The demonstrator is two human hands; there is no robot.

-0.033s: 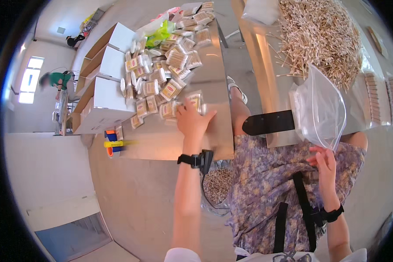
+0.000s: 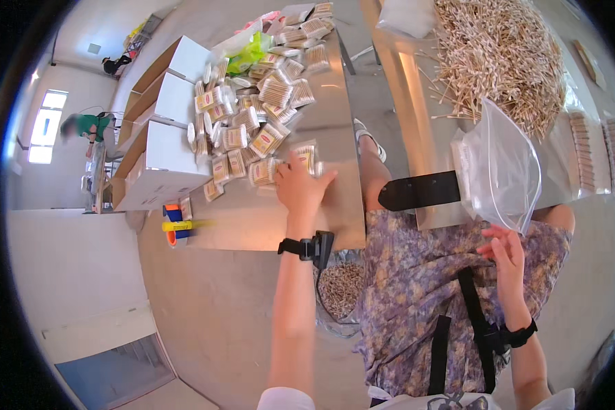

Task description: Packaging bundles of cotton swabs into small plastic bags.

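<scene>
My left hand reaches onto a steel side table and closes over a small clear packet of cotton swabs at the near edge of a heap of such packets. My right hand is over my lap and pinches the lower corner of a clear plastic bag, which hangs open and looks empty. A big mound of loose swabs covers the steel bench behind the bag.
White cardboard boxes line the side table's left edge, with an orange, yellow and blue tool near the front corner. A black strip juts from the bench. A sack of swabs sits on the floor. A person in green stands far left.
</scene>
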